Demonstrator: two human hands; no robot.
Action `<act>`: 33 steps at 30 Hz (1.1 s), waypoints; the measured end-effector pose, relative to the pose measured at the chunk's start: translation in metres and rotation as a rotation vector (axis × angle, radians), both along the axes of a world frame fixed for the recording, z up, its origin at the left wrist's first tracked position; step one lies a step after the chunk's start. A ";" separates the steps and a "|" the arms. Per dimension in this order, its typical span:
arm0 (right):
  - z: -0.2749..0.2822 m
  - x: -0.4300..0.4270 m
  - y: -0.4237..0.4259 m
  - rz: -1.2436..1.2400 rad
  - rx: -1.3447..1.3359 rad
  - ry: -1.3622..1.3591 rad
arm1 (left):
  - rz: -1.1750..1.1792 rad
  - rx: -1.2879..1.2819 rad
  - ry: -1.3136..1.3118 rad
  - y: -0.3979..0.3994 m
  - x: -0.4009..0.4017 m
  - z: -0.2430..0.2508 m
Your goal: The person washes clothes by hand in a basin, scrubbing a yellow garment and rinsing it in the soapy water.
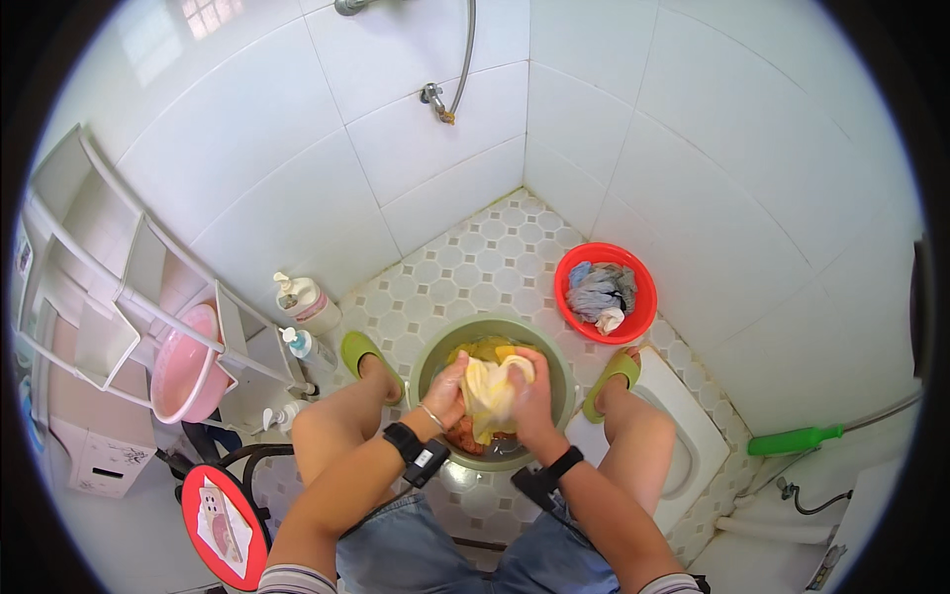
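A pale yellow and white cloth (487, 390) is bunched between my two hands, above a light green plastic bucket (432, 343). My left hand (445, 391) grips its left side. On the other side my right hand (533, 393), somewhat blurred, holds the cloth with curled fingers. Inside the bucket, yellow fabric (475, 349) shows behind the hands and orange-brown fabric (465, 436) lies nearer to me, in what looks like water. The hands hide the middle of the bucket.
A red basin (647, 289) with grey and blue clothes (600, 288) stands at the back right. Pump bottles (308, 303) line the left wall by a white rack (133, 297) holding a pink basin (200, 356). A phone (221, 523) lies on a red stool (191, 505). At right is a squat toilet (660, 386).
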State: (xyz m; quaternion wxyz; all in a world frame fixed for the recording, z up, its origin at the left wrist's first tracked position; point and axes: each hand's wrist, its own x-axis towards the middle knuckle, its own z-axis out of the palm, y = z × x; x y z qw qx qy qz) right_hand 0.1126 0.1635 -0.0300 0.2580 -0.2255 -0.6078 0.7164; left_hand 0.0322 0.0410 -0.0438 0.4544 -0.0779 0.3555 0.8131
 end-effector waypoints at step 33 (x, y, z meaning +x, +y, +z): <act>-0.010 -0.007 0.044 0.951 -0.997 -0.206 | -0.141 -0.340 0.779 -0.014 -0.009 0.035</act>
